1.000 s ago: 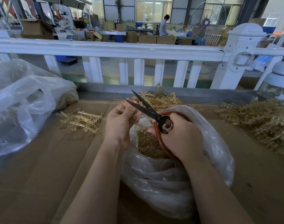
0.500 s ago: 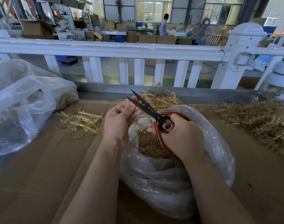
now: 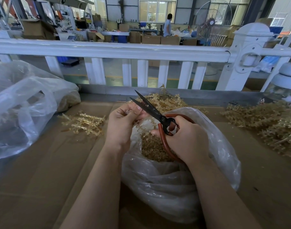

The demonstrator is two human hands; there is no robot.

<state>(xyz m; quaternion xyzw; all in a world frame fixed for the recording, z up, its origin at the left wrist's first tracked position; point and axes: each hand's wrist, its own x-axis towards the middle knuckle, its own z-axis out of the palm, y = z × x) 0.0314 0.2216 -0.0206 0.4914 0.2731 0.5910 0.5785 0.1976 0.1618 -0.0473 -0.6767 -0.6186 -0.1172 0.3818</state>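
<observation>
On the tabletop [image 3: 47, 176], a bag [image 3: 168, 189] is set under the fingers [image 3: 138, 109] to catch trimmings: sprig [image 3: 145, 124] pinched by left hand [image 3: 120, 124], scissors [image 3: 152, 110] gripped by right hand [image 3: 188, 140].

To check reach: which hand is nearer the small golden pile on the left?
Left. The left hand sits just right of the pile; the right hand, holding scissors, is farther right.
</observation>
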